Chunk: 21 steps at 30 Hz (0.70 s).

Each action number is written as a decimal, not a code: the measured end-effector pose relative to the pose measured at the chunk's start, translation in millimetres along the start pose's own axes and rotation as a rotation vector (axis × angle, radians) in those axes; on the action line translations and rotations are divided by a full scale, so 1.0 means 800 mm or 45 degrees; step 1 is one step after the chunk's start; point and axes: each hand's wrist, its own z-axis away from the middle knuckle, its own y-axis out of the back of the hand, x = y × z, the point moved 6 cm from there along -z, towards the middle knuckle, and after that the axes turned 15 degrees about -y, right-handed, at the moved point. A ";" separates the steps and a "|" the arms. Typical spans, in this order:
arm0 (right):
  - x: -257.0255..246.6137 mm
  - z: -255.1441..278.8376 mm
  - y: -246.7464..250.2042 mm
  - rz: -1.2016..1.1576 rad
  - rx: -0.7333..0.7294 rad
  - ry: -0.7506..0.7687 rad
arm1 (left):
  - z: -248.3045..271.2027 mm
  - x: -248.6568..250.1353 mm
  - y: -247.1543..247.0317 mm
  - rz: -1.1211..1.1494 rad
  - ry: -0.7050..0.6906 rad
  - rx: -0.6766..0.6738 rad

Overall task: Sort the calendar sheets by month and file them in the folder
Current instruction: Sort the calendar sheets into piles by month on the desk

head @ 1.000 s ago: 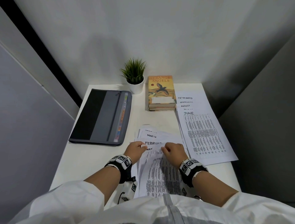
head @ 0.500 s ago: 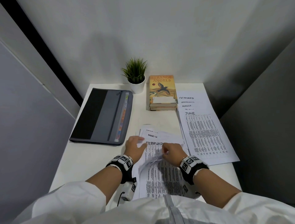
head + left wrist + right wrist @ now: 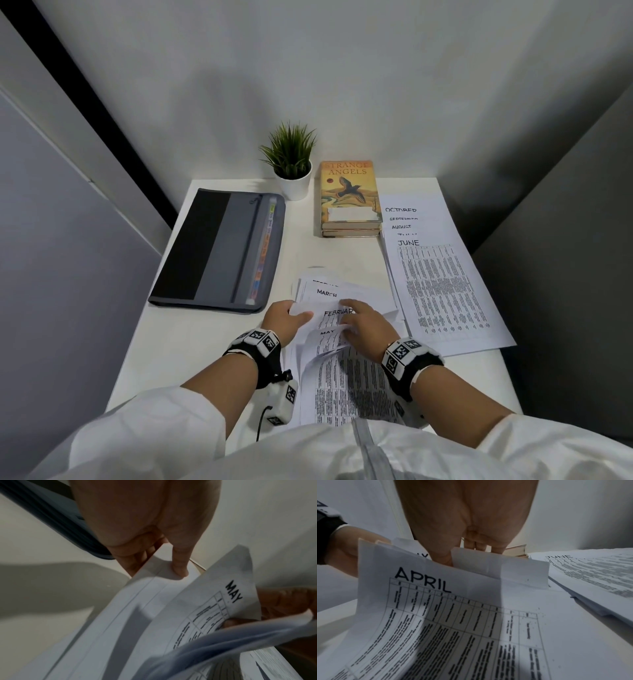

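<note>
Head view: hands at unsorted sheets' top edges.

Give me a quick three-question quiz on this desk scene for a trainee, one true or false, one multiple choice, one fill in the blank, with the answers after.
1. True or false: the folder lies closed, left of the sheets being sorted.
2. Which month heads the top sheet of the fanned pile right of the books? A) March B) June C) December
3. Fill in: in the right wrist view, the curled-up sheet nearest the camera is headed ____.

Key: 1 true. 2 B. 3 April.
The left hand pinches a sheet corner; the right hand lies on the loose sheets, its grip hidden.
</note>
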 end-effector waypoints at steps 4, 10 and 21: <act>-0.001 0.002 0.001 -0.026 0.052 0.000 | 0.005 -0.006 -0.003 0.106 0.017 0.009; -0.004 0.015 0.003 -0.040 0.085 0.074 | 0.004 -0.004 -0.001 0.074 0.045 0.015; -0.017 0.023 0.009 0.039 0.170 0.160 | 0.011 0.002 -0.006 0.120 0.002 0.035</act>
